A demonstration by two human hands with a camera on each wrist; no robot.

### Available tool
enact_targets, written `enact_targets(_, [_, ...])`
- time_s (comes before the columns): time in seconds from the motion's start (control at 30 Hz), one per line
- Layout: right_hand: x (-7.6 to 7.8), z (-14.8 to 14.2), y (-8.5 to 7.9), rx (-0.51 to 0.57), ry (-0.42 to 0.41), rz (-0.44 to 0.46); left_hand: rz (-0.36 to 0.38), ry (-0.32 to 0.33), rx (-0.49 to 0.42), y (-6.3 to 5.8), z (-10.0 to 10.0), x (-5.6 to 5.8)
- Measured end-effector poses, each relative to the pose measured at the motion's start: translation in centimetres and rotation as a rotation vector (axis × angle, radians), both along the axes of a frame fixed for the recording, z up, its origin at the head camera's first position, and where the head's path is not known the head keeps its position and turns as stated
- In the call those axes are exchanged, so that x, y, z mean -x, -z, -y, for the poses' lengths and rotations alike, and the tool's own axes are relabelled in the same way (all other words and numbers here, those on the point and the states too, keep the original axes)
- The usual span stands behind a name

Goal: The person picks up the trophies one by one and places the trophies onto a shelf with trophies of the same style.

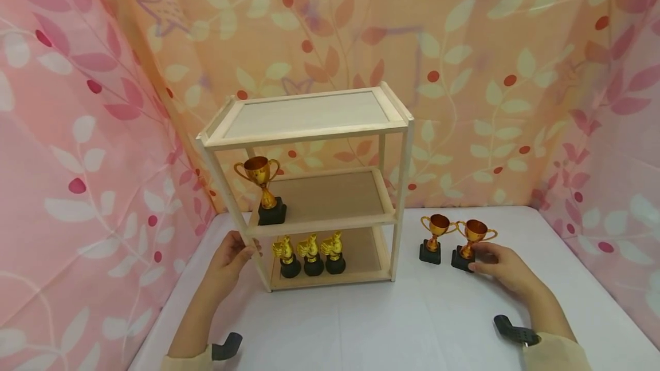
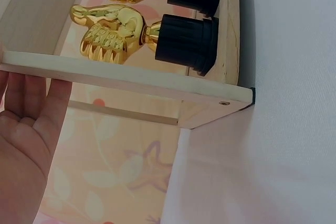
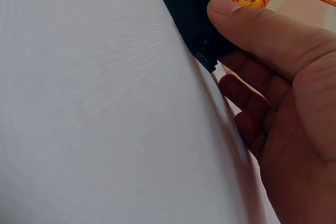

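Note:
My left hand (image 1: 227, 263) holds the left front post of a pale wooden three-tier shelf (image 1: 319, 225). The left wrist view shows its fingers passing behind that post (image 2: 131, 78). To the right of the shelf, my right hand (image 1: 506, 269) pinches the black base of a gold two-handled trophy cup (image 1: 474, 230). Its thumb lies across the base (image 3: 197, 17) in the right wrist view, close over the white cloth. Another trophy cup (image 1: 438, 225) stands just left of it, their handles almost meeting.
A larger-looking gold trophy cup (image 1: 258, 172) stands at the left of the middle tier. Three gold thumbs-up trophies (image 1: 310, 249) on round black bases stand in a row on the bottom tier. White cloth (image 1: 371, 325) covers the table; floral curtains (image 1: 464, 73) hang behind and at both sides.

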State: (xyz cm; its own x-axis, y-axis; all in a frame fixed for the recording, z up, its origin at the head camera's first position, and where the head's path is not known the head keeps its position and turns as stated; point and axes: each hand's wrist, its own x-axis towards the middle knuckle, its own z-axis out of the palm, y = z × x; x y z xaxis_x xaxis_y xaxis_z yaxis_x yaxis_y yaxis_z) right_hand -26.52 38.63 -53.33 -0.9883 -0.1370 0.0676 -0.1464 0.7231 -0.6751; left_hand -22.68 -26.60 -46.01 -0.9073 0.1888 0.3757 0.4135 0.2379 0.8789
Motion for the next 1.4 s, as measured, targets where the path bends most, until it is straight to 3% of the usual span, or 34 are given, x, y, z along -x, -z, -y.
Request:
enact_targets(0.3, [-0.2,0.0,-0.1,0.017,0.015,-0.011,0.013,-0.004,0.005,0.0,0.0,0.0])
enact_targets(0.6, [-0.2,0.0,-0.3,0.096,0.040,0.039,0.008,-0.003,0.006,0.0,-0.1,0.0])
enact_targets(0.87, [-0.6,-0.1,-1.5,0.115,0.047,0.064,0.010,-0.009,0.010,-0.1,-0.1,0.0])
enact_targets(1.1, [-0.9,-0.6,-2.9,0.010,0.047,-0.077,-0.013,0.011,-0.015,-0.1,-0.2,-0.1])
enact_targets(1.4, [-1.6,-0.7,-5.1,-0.029,0.079,-0.036,-0.012,0.005,-0.008,0.0,-0.1,0.0])
